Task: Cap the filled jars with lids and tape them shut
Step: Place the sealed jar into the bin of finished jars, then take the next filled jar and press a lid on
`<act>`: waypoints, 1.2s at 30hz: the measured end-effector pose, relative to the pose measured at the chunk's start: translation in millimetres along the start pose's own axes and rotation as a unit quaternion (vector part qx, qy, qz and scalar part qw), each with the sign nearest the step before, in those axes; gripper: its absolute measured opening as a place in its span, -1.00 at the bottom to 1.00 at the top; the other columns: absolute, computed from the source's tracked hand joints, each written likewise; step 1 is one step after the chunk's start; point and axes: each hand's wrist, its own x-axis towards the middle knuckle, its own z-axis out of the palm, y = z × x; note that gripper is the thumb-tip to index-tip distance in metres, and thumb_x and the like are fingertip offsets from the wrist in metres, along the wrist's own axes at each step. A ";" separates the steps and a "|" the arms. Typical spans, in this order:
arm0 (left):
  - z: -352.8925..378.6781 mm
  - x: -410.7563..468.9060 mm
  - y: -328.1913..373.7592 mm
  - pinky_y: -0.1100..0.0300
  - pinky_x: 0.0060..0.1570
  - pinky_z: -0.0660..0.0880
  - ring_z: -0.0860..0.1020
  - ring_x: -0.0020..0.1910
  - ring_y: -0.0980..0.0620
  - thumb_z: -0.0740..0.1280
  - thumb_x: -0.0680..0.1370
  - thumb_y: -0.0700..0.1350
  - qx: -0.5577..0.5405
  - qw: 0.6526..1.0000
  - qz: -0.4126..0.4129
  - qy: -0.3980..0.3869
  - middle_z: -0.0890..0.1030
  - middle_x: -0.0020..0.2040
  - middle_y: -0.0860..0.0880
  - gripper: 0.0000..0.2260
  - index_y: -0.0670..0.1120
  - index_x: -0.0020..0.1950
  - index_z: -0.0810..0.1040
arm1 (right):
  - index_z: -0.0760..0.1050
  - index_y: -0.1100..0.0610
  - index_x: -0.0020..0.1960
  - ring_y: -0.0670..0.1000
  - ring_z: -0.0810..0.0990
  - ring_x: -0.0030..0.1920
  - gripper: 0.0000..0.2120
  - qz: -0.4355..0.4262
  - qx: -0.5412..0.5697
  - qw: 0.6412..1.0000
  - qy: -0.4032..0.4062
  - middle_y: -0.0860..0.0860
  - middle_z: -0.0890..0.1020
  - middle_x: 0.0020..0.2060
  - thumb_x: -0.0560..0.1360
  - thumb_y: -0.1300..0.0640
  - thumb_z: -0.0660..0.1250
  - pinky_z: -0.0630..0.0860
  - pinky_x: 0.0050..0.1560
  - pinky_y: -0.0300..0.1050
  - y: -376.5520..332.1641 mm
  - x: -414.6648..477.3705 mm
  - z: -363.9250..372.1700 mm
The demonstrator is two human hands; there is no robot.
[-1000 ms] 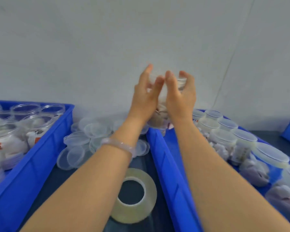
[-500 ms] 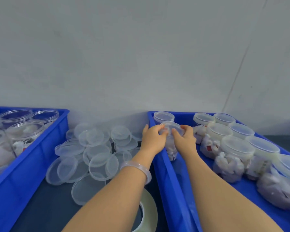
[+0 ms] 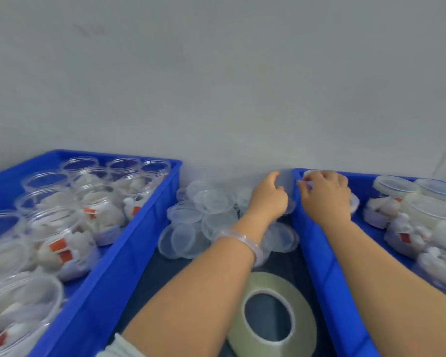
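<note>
Left bin [image 3: 129, 253]: filled jars [image 3: 62, 240], uncapped. Right bin [image 3: 319, 266]: capped jars [image 3: 397, 202]. Tape roll [image 3: 271, 313] flat between bins. Loose lids [image 3: 211, 202] heaped beyond. Right hand [image 3: 327, 199] curled on corner jar [image 3: 307, 174] inside right bin; left hand [image 3: 268, 199] curled above lids, hold unclear. Likely setting down: seat upright, snug against wall, release gently
</note>
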 end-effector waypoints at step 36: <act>-213.8 -96.3 48.6 0.15 -0.22 0.36 0.51 -0.08 -0.09 0.35 0.47 -0.02 0.345 0.912 0.106 0.193 0.59 -0.21 -0.01 -0.85 -0.06 -0.08 0.63 | 0.29 -0.20 0.04 -0.10 0.54 0.05 -0.55 -0.137 0.500 0.855 0.013 -0.12 0.51 0.07 0.19 -0.09 0.32 0.49 -0.06 -0.24 -216.0 -97.0 -31.6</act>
